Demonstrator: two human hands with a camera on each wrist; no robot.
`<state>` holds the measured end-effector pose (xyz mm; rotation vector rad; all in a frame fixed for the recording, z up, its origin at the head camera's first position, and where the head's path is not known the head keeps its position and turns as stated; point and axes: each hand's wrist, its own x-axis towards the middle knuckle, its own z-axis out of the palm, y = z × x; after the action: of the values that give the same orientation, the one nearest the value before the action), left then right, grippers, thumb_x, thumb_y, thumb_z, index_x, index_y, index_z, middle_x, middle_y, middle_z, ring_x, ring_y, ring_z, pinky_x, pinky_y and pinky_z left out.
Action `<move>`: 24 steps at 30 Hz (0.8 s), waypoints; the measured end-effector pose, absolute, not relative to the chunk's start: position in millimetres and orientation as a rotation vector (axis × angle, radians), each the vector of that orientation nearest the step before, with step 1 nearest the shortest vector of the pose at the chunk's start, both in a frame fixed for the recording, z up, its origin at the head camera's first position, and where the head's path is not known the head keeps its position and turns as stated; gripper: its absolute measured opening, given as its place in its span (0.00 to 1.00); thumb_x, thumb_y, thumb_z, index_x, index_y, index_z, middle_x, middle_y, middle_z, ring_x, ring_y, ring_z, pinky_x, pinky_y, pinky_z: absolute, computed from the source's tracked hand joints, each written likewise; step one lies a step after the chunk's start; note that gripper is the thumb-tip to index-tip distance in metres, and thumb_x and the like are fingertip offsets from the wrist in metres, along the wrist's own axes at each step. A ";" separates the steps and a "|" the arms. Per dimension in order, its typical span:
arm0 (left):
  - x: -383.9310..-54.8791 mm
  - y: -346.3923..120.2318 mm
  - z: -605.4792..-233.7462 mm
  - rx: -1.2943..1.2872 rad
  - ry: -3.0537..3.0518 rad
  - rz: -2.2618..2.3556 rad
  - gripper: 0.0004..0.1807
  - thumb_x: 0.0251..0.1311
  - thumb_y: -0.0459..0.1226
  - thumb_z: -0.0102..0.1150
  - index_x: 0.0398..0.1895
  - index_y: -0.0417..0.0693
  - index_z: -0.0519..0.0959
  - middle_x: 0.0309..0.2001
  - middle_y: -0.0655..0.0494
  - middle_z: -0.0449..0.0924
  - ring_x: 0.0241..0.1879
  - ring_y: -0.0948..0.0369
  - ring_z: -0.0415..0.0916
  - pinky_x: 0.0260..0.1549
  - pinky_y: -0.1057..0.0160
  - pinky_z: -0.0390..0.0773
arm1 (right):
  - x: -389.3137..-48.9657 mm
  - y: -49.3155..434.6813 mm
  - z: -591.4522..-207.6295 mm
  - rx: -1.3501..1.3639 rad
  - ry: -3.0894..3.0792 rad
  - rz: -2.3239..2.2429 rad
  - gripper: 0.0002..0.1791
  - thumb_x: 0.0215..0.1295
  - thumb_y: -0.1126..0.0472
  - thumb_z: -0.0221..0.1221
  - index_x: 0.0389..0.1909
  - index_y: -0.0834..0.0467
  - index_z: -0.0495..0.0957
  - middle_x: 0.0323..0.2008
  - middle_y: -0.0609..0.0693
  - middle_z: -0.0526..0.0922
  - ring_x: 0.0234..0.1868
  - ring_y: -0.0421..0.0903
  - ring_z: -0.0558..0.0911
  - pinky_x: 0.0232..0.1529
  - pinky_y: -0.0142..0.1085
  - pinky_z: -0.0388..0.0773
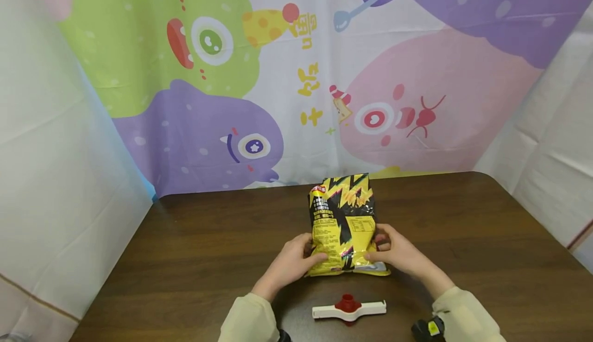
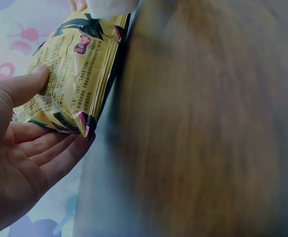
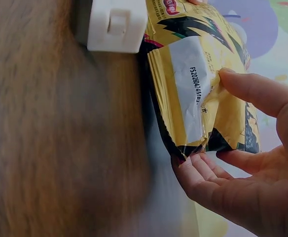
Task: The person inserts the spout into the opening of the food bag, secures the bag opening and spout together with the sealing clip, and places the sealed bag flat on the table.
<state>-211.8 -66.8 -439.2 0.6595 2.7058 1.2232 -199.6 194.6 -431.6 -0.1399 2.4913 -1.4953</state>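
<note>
Head view: the person's left grip [image 1: 295, 257] and right grip [image 1: 402, 252] grasp one yellow and black bag [image 1: 344, 228], with each thumb laid on its printed face near a lower corner. The bag is over the middle of the dark wooden bench [image 1: 204, 264], lower seal toward the near edge, upper end crossing the line of the far edge as seen from here; whether it touches the surface cannot be told. A white bar with a red round centre piece [image 1: 348, 309] lies on the bench between the bag and the near edge, roughly parallel to that edge and apart from both grips. Both forearms carry pale sleeves [image 1: 467, 317], and a black device [image 1: 427, 327] sits beside the right one. A cartoon-printed cloth [image 1: 301, 161] hangs behind the far edge. Left wrist view: the thumb presses the face of the bag and the fingers reach beneath its lower corner; a white item at the top of the frame is only partly visible. Right wrist view: the thumb presses beside a white printed strip [image 3: 187, 89], the fingers support the underside, and a recess shows in the bar's white end.
</note>
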 end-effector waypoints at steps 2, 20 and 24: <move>-211.6 -64.9 -438.7 0.663 2.701 1.206 0.25 0.56 0.52 0.56 0.49 0.44 0.72 0.39 0.55 0.77 0.38 0.64 0.74 0.37 0.64 0.74 | -199.1 197.2 -431.9 -0.146 2.490 -1.506 0.45 0.49 0.56 0.67 0.63 0.67 0.52 0.50 0.63 0.67 0.46 0.52 0.75 0.39 0.40 0.75; -210.3 -43.2 -439.2 0.700 2.716 1.100 0.24 0.57 0.53 0.55 0.50 0.46 0.73 0.42 0.56 0.75 0.38 0.64 0.71 0.39 0.64 0.72 | -192.8 224.7 -429.4 -0.194 2.422 -1.567 0.46 0.52 0.59 0.65 0.64 0.70 0.47 0.54 0.68 0.66 0.52 0.57 0.71 0.44 0.41 0.74; -210.8 -39.3 -440.2 0.676 2.688 1.112 0.25 0.56 0.53 0.56 0.50 0.47 0.74 0.41 0.57 0.74 0.34 0.65 0.70 0.33 0.67 0.71 | -191.5 231.1 -430.1 -0.188 2.436 -1.561 0.46 0.52 0.58 0.65 0.64 0.69 0.48 0.54 0.68 0.65 0.53 0.57 0.70 0.45 0.41 0.73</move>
<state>-210.8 -39.3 -440.2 0.6761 2.6880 1.1118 -191.5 231.1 -430.1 -0.1883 2.4355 -1.5606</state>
